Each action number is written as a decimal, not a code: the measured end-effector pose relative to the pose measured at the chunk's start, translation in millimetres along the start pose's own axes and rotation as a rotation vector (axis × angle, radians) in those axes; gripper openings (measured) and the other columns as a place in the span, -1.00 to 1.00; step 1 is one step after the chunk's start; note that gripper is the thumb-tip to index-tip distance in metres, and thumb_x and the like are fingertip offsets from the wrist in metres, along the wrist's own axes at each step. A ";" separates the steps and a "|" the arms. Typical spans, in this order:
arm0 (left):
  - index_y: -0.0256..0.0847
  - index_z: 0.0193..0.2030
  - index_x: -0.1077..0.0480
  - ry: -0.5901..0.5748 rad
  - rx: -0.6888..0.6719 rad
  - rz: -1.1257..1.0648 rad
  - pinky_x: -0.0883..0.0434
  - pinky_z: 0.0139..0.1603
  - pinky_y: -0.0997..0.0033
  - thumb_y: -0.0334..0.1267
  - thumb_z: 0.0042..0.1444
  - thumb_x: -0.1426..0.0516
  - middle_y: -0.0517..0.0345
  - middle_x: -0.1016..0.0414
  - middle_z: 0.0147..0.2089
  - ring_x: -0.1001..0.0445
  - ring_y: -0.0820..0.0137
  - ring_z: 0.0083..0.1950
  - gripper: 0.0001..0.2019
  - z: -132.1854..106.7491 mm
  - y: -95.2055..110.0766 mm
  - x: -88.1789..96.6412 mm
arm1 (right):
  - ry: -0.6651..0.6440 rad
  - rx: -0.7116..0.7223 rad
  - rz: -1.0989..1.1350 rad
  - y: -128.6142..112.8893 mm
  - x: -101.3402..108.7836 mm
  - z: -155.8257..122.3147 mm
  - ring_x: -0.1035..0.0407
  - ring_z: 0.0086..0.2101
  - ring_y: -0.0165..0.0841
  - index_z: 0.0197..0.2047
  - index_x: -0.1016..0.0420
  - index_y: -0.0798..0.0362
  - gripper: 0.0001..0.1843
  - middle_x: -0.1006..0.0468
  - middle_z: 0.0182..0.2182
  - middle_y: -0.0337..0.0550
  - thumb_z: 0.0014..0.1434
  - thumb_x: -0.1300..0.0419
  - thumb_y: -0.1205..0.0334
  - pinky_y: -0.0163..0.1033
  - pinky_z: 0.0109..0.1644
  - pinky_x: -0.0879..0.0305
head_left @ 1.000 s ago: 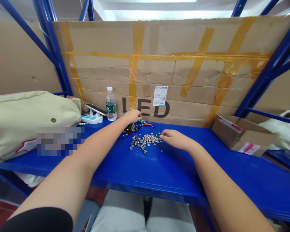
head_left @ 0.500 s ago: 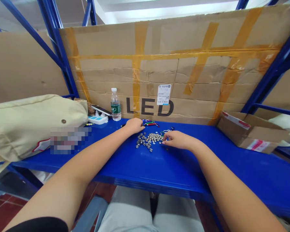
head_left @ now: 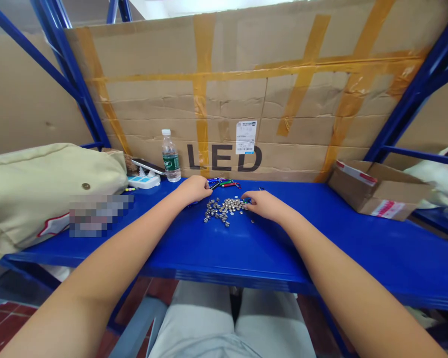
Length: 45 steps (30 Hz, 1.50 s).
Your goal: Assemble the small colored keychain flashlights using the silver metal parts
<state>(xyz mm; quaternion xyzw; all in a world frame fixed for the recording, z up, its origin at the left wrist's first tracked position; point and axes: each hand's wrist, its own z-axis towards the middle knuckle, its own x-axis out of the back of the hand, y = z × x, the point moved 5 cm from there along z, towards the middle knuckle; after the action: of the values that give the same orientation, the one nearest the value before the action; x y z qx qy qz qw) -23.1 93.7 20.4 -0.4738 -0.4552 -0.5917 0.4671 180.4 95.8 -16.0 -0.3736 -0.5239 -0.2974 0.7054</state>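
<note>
My left hand (head_left: 197, 189) rests at the back of the blue table, fingers bent together; what they may hold is hidden. Beside its fingertips lies a row of thin coloured metal pieces that look like carabiners (head_left: 229, 184), blue, black, green and red. Under that hand a dark piece (head_left: 192, 204) partly shows. My right hand (head_left: 260, 204) reaches in from the other side, its fingers closed at a small green carabiner-like clip (head_left: 245, 201), mostly covered. Between both hands spreads a pile of small shiny metal pieces (head_left: 220, 211), some round like buttons.
A water bottle (head_left: 170, 156) stands behind my left hand, next to a white power strip (head_left: 145, 181) with a phone (head_left: 148, 166). A cream bag (head_left: 56, 184) fills the left side. An open cardboard box (head_left: 377, 191) sits right. Taped cardboard (head_left: 153, 109) walls the back.
My right hand has moved away from me, from the pile's near right edge to the green clip. My left hand has shifted left, uncovering more of the coloured row. The view has tilted slightly.
</note>
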 end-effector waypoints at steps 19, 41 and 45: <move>-0.18 -0.25 -0.45 0.075 -0.294 -0.371 -0.31 -0.30 0.48 -0.11 0.05 -0.14 0.18 -0.53 -0.29 -0.44 0.40 -0.29 -0.79 -47.0 13.8 -7.0 | 0.007 -0.119 -0.079 10.2 -8.3 4.9 -0.40 -0.26 -0.33 -0.22 -0.50 0.00 -0.79 -0.56 -0.24 -0.14 0.08 -0.18 0.14 -0.34 -0.32 -0.17; -0.20 -0.24 -0.45 0.034 -0.389 -0.383 -0.32 -0.19 0.44 -0.16 0.05 -0.14 0.16 -0.55 -0.20 -0.47 0.37 -0.19 -0.80 -52.6 20.2 -6.7 | -0.057 -0.105 -0.083 8.1 -11.1 7.7 -0.40 -0.30 -0.36 -0.22 -0.50 0.05 -0.81 -0.56 -0.29 -0.14 0.12 -0.10 0.27 -0.35 -0.28 -0.18; -0.19 -0.26 -0.45 0.011 -0.394 -0.369 -0.32 -0.18 0.45 -0.14 0.05 -0.14 0.18 -0.55 -0.23 -0.47 0.37 -0.19 -0.80 -51.2 21.7 -10.5 | -0.056 -0.088 -0.137 9.6 -13.8 9.5 -0.41 -0.31 -0.33 -0.26 -0.48 0.07 -0.80 -0.56 -0.27 -0.08 0.17 -0.06 0.23 -0.33 -0.31 -0.16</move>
<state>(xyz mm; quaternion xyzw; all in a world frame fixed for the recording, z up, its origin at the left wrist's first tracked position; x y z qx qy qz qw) -7.5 41.5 5.1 -0.4614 -0.4073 -0.7466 0.2525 179.4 109.4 -29.7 -0.3758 -0.5542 -0.3571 0.6513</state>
